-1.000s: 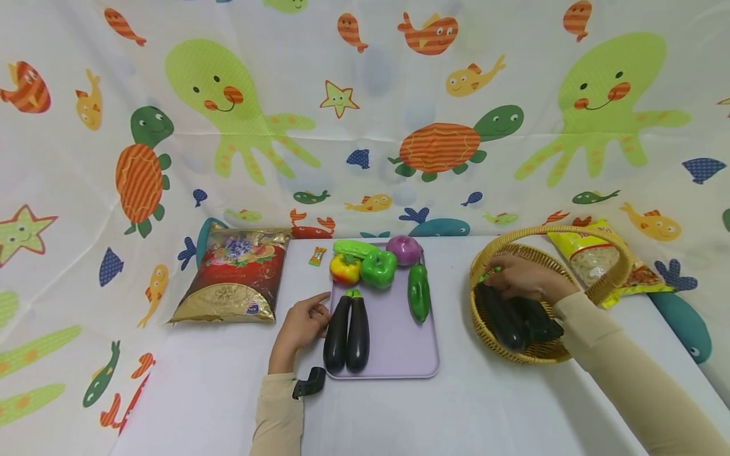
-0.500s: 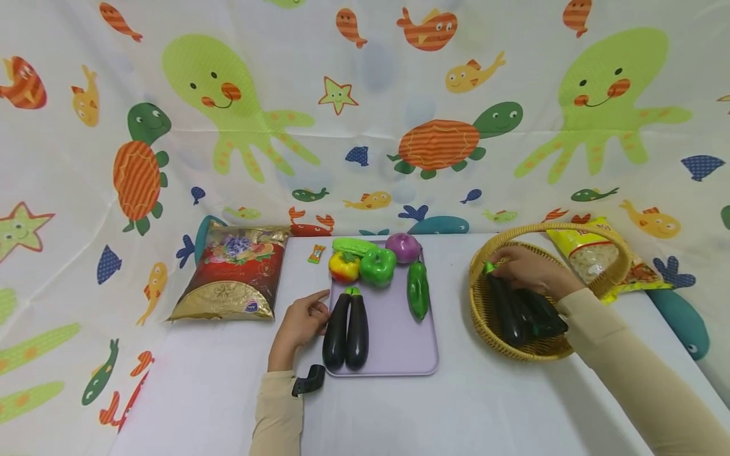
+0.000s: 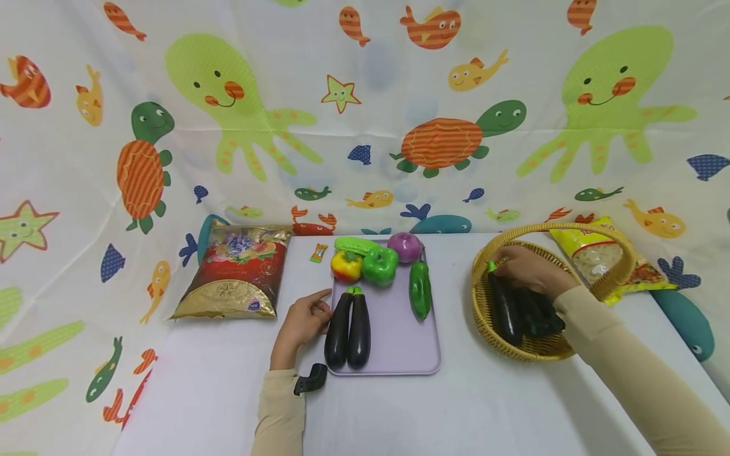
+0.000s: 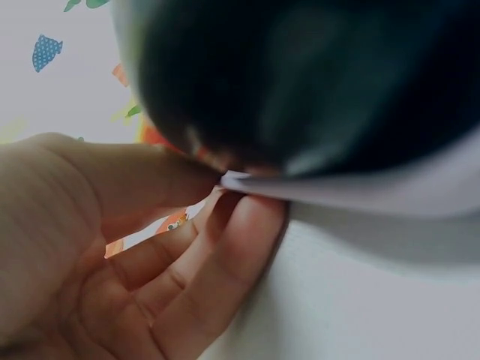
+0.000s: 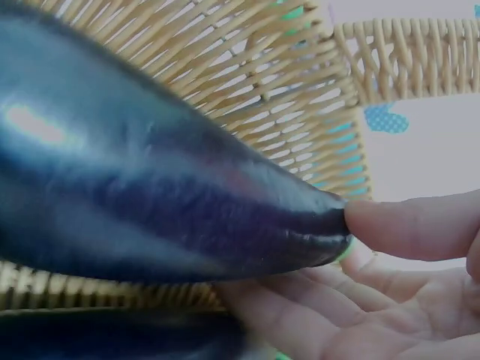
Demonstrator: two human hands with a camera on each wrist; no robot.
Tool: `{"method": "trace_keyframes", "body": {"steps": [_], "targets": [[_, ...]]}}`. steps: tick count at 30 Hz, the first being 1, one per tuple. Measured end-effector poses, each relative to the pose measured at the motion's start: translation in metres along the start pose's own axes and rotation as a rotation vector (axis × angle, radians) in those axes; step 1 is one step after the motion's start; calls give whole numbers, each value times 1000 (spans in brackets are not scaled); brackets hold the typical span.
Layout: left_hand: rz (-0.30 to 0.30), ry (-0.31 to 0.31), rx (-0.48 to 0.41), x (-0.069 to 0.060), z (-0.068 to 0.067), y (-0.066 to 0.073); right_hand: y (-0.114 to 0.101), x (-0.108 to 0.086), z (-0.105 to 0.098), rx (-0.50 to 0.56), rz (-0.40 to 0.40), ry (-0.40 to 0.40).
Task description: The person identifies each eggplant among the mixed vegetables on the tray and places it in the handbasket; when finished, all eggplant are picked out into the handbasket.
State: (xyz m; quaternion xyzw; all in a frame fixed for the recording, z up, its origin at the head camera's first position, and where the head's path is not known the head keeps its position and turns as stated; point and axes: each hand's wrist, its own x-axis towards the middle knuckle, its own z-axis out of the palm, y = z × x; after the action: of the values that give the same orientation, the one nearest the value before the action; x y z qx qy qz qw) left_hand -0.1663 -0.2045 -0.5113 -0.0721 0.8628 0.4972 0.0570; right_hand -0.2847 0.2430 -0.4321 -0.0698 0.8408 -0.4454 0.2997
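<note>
My right hand (image 3: 530, 269) reaches into a round wicker basket (image 3: 481, 326) and pinches an eggplant (image 3: 504, 310) by its stem end. In the right wrist view the thumb presses that eggplant (image 5: 150, 172) near its tip, with fingers beneath. A second dark eggplant (image 5: 112, 337) lies below it. My left hand (image 3: 301, 324) pinches the left rim of a pale purple tray (image 3: 402, 335); the left wrist view shows thumb and fingers on its thin edge (image 4: 322, 193). Two eggplants, one left (image 3: 339, 335) and one right (image 3: 359, 335), lie side by side on the tray.
Also on the tray are a green cucumber-like vegetable (image 3: 355, 245), a red-yellow pepper (image 3: 346, 267), a green bell pepper (image 3: 379, 267), a purple onion (image 3: 405, 247) and a long green pepper (image 3: 420, 291). A red-gold bag (image 3: 239, 272), small candy (image 3: 319, 253) and yellow bag (image 3: 593, 256) stand around. The basket handle (image 3: 624, 253) arches up.
In the basket, my right hand has shifted slightly and the eggplant's stem end has moved a little toward the back. My left hand stays at the tray's rim.
</note>
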Motion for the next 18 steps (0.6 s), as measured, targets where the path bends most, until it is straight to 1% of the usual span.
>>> {"method": "trace_keyframes", "body": {"steps": [4, 7, 13, 18], "targets": [[1, 0, -1, 0, -1, 0, 11, 3, -5, 125, -2, -30], [-2, -3, -10, 0, -1, 0, 16, 6, -9, 168, -7, -49], [-7, -2, -9, 0, 1, 0, 19, 9, -12, 138, -17, -60], [-5, 1, -2, 0, 1, 0, 16, 9, -14, 33, -51, -31]]}}
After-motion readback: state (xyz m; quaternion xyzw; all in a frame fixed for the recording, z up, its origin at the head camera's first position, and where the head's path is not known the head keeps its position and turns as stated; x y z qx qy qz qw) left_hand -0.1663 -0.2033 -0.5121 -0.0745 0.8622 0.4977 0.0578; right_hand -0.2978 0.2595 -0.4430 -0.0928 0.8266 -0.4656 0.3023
